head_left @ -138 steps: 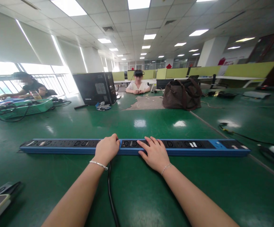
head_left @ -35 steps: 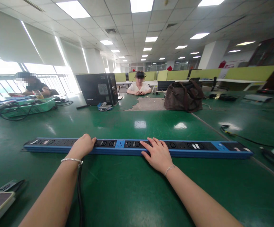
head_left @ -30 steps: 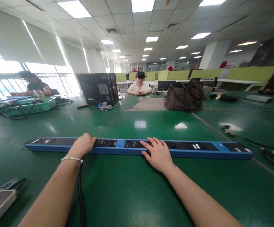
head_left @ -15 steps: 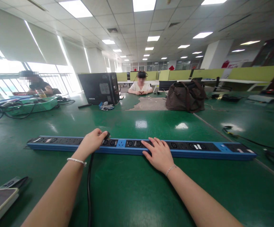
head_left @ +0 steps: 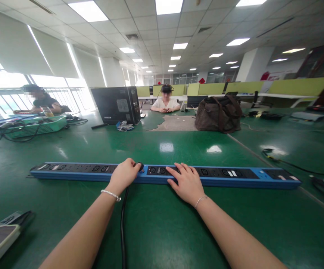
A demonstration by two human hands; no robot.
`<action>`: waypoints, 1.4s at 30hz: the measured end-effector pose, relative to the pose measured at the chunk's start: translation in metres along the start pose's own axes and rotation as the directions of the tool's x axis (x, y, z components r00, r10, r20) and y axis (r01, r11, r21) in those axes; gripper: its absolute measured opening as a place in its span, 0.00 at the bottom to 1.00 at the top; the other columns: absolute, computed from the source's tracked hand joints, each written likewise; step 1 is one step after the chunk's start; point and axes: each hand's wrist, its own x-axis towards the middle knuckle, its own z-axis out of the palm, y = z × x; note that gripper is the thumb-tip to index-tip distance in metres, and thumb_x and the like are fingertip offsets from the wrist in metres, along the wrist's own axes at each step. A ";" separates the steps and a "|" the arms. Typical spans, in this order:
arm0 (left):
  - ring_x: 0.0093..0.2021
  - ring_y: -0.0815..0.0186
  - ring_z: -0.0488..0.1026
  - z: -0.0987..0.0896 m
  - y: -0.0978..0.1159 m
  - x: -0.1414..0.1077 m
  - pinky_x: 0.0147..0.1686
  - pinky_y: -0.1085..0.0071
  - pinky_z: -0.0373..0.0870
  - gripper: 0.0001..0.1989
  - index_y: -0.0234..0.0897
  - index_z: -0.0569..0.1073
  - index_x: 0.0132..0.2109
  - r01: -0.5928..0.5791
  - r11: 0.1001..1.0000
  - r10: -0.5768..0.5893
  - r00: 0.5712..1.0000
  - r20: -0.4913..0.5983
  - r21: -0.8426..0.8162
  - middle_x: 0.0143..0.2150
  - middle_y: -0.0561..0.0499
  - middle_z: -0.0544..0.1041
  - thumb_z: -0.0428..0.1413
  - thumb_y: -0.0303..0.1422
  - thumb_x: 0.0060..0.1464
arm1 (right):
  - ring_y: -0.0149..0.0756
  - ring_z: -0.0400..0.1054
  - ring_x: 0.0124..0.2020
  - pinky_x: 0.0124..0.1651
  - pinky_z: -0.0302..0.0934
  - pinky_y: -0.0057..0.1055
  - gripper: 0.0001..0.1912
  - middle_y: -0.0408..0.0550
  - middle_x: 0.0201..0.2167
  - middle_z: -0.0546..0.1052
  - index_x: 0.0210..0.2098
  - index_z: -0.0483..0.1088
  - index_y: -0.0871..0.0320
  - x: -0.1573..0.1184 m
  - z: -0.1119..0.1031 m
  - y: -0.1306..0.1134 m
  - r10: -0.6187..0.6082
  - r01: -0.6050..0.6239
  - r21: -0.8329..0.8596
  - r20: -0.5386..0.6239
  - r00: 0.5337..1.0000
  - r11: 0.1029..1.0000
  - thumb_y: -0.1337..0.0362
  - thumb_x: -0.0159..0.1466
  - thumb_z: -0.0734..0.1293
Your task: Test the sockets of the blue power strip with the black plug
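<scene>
A long blue and black power strip (head_left: 229,182) with several sockets lies crosswise on the green table in front of me. My left hand (head_left: 125,175) is closed around a black plug (head_left: 140,166), just over the strip left of its middle. From beneath that hand a black cable (head_left: 123,228) runs down toward me. Whether the plug touches a socket is hidden by my fingers. My right hand (head_left: 188,183) rests on the strip right of its middle, fingers spread and holding nothing.
A black computer case (head_left: 114,105), grey gloves (head_left: 125,126) and a brown bag (head_left: 218,115) stand farther back. On the left is a green basket (head_left: 39,127) with cables. A white-edged device (head_left: 2,237) lies near left. Two people (head_left: 166,101) sit beyond.
My left hand has moved right along the power strip with the plug, and the cable has shifted with it. The right hand stays in place on the strip.
</scene>
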 end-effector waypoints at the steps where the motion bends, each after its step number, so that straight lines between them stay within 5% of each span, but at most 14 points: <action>1: 0.32 0.59 0.73 0.001 0.001 0.001 0.28 0.68 0.61 0.16 0.39 0.67 0.32 0.007 0.999 -0.006 1.000 -0.006 0.046 0.30 0.47 0.77 0.45 0.47 0.50 | 0.43 0.52 0.57 0.55 0.43 0.43 0.22 0.46 0.57 0.63 0.56 0.60 0.40 0.000 0.000 0.000 0.001 -0.001 -0.001 0.002 1.000 1.000 0.50 0.62 0.55; 21: 0.40 0.51 0.74 0.008 0.024 -0.001 0.35 0.60 0.67 0.19 0.33 0.68 0.42 -0.043 0.951 0.040 0.999 0.017 0.305 0.37 0.36 0.76 0.43 0.43 0.52 | 0.43 0.52 0.57 0.55 0.43 0.43 0.22 0.46 0.57 0.63 0.56 0.60 0.40 0.000 -0.001 -0.001 0.003 -0.003 0.001 0.003 1.000 1.000 0.49 0.62 0.55; 27: 0.39 0.52 0.74 0.013 0.022 -0.001 0.34 0.63 0.66 0.19 0.33 0.68 0.42 -0.042 0.955 0.041 0.999 0.009 0.294 0.37 0.38 0.76 0.43 0.42 0.52 | 0.43 0.52 0.57 0.56 0.43 0.44 0.23 0.45 0.57 0.63 0.56 0.60 0.40 0.000 -0.003 -0.001 0.007 -0.007 -0.012 0.017 1.000 1.000 0.49 0.62 0.55; 32: 0.35 0.55 0.73 -0.003 0.002 0.006 0.29 0.66 0.64 0.27 0.39 0.71 0.33 -0.054 0.990 0.044 0.996 0.074 0.132 0.32 0.44 0.77 0.39 0.55 0.51 | 0.43 0.52 0.57 0.56 0.43 0.43 0.23 0.45 0.57 0.63 0.56 0.60 0.40 0.001 -0.003 -0.002 0.010 -0.010 -0.014 0.029 1.000 1.000 0.49 0.62 0.56; 35: 0.38 0.59 0.72 -0.012 -0.017 0.011 0.34 0.67 0.65 0.27 0.42 0.72 0.34 -0.104 0.991 0.114 0.987 -0.114 0.090 0.35 0.48 0.77 0.33 0.49 0.56 | 0.43 0.52 0.58 0.56 0.43 0.43 0.23 0.45 0.58 0.63 0.56 0.60 0.40 0.001 -0.003 -0.002 0.010 -0.009 -0.019 0.028 1.000 1.000 0.49 0.62 0.56; 37: 0.45 0.62 0.70 -0.007 -0.026 0.014 0.44 0.69 0.63 0.23 0.41 0.73 0.39 -0.242 0.965 0.260 0.937 -0.234 0.104 0.43 0.49 0.76 0.35 0.42 0.59 | 0.43 0.51 0.58 0.55 0.44 0.43 0.23 0.45 0.58 0.62 0.56 0.60 0.40 0.001 -0.003 -0.001 0.006 -0.005 -0.012 0.026 1.000 1.000 0.50 0.62 0.56; 39: 0.52 0.65 0.66 0.005 -0.032 0.015 0.52 0.71 0.57 0.21 0.39 0.72 0.44 -0.381 0.915 0.402 0.882 -0.245 0.130 0.50 0.49 0.73 0.36 0.37 0.59 | 0.43 0.51 0.58 0.56 0.44 0.44 0.23 0.46 0.58 0.62 0.56 0.61 0.42 0.001 -0.004 0.000 0.005 -0.005 0.003 0.021 1.000 1.000 0.51 0.62 0.57; 42: 0.55 0.65 0.64 0.027 -0.034 0.014 0.55 0.68 0.53 0.21 0.39 0.71 0.48 -0.406 0.896 0.436 0.881 -0.181 0.182 0.52 0.49 0.72 0.37 0.34 0.59 | 0.42 0.53 0.57 0.56 0.45 0.42 0.20 0.47 0.56 0.64 0.52 0.66 0.47 0.003 -0.008 -0.005 0.031 -0.031 0.046 0.000 1.000 0.998 0.54 0.61 0.58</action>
